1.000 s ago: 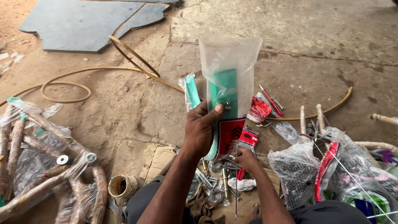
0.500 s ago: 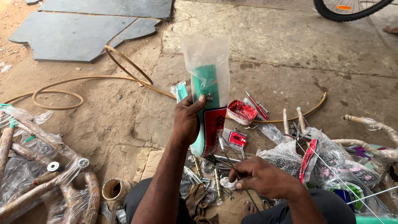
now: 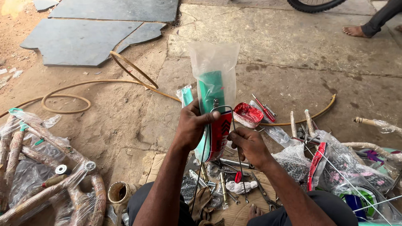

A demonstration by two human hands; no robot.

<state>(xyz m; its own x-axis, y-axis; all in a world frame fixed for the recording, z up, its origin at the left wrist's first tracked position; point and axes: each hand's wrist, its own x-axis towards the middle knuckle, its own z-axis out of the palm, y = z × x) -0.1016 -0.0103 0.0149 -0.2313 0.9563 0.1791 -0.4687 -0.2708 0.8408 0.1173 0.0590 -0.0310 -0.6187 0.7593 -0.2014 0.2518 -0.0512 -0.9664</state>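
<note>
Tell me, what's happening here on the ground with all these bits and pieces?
A person sits on the ground among scattered tools and wrapped parts. Their left hand holds upright a green and red part in a clear plastic bag. Their right hand grips a thin bent metal wire stay that loops against the bagged part. Small metal tools lie on cardboard between their knees, and a tan hose curls over the dirt to the left.
</note>
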